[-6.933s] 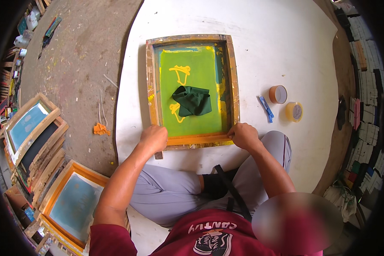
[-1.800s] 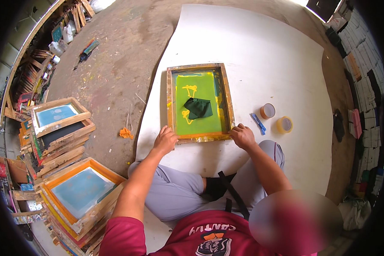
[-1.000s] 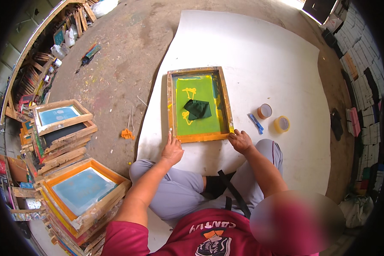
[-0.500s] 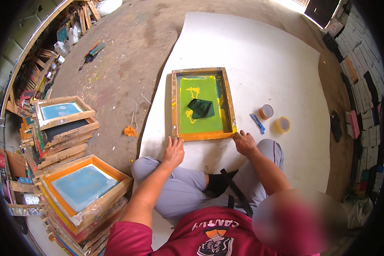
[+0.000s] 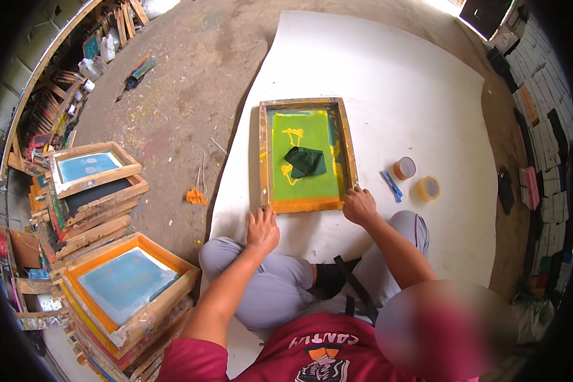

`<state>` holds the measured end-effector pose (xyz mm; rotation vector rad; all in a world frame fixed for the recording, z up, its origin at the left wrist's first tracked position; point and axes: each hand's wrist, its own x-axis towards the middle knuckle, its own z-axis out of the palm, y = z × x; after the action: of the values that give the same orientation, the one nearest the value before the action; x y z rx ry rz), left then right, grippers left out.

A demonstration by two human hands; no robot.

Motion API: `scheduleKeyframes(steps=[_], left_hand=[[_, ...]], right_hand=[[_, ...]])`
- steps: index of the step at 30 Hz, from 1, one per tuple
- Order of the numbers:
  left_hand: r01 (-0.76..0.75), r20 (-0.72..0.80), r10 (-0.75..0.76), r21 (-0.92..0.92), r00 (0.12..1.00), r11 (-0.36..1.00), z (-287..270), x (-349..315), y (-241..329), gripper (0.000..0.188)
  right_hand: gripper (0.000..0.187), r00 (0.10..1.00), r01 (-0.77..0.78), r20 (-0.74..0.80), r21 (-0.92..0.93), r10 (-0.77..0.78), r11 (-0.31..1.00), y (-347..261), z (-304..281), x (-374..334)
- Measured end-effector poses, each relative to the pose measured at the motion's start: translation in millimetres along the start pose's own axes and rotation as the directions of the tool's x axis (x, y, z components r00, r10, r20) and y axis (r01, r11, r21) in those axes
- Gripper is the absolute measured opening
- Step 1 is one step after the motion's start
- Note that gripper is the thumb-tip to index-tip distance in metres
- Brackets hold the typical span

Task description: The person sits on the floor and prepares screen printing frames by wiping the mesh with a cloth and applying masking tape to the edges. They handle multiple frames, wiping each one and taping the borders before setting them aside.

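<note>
A wooden screen printing frame with a green mesh and yellow line shapes lies on a large white sheet in front of me. A crumpled dark green cloth rests on the mesh. My left hand is at the frame's near left corner, its fingers spread and their tips at the edge. At the near right corner, my right hand has its fingers curled against the wood; its fingertips are partly hidden. Right of the frame are a blue cutter-like tool, a brown-sided tub and a yellow tub.
Stacked wooden screen frames stand close on my left, with another stack behind them. An orange scrap lies on the stained floor. White stacked material lines the right side.
My right hand has moved up along the frame's near right corner. My left hand's fingers are more spread. The whole view has shifted slightly; the cloth stays on the mesh.
</note>
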<state>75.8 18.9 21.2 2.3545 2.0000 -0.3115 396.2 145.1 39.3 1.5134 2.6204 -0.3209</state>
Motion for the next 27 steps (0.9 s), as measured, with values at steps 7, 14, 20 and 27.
scheduleKeyframes(steps=[7,14,20,27], left_hand=[[0.044,-0.016,-0.045,-0.043,0.999,0.998,7.6,-0.5,-0.2,0.055],[0.094,0.066,-0.087,-0.123,0.994,0.988,-8.4,-0.1,4.0,0.063],[0.090,0.055,-0.082,-0.159,0.995,0.983,-6.2,-1.3,4.3,0.063],[0.051,0.074,-0.043,-0.115,0.996,0.992,-12.2,3.4,2.4,0.040]], right_hand=[[0.040,0.968,0.026,-0.252,0.151,0.013,0.988,-36.6,-7.2,125.5],[0.039,0.981,0.185,0.075,-0.089,-0.179,0.979,-41.0,6.0,174.4],[0.013,0.951,-0.060,-0.244,0.461,0.191,0.885,-51.8,0.1,158.3],[0.006,0.878,0.284,-0.477,0.469,-0.030,0.836,-96.1,-3.8,116.3]])
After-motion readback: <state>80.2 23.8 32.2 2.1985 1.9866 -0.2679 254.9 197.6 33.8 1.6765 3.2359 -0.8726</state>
